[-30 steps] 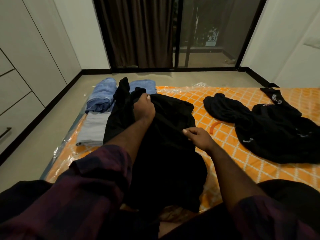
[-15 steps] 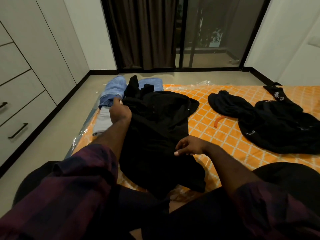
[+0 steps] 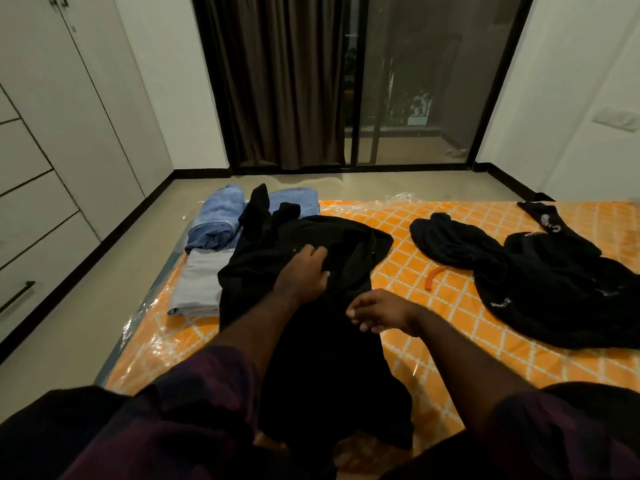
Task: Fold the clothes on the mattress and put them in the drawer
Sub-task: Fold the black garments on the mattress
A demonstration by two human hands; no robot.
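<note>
A: What's the dark cloth in front?
B: A limp, matte black garment lying lengthwise on the orange lattice-patterned mattress under crinkly clear plastic.
A: The hands?
B: The left hand curls into its upper folds; the right hand hovers loosely curled, holding nothing I can make out.
A: Hidden parts?
B: Sleeves cover its lower hem. White closed drawers stand left.

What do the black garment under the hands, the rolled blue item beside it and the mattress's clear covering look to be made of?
Black garment: soft matte fabric, likely knit; it drapes in limp folds. Rolled blue item: apparently terry towelling, judging by its fuzzy nap and thick roll. Clear covering on the orange patterned mattress: thin glossy plastic film, crinkled with bright glints.
</note>
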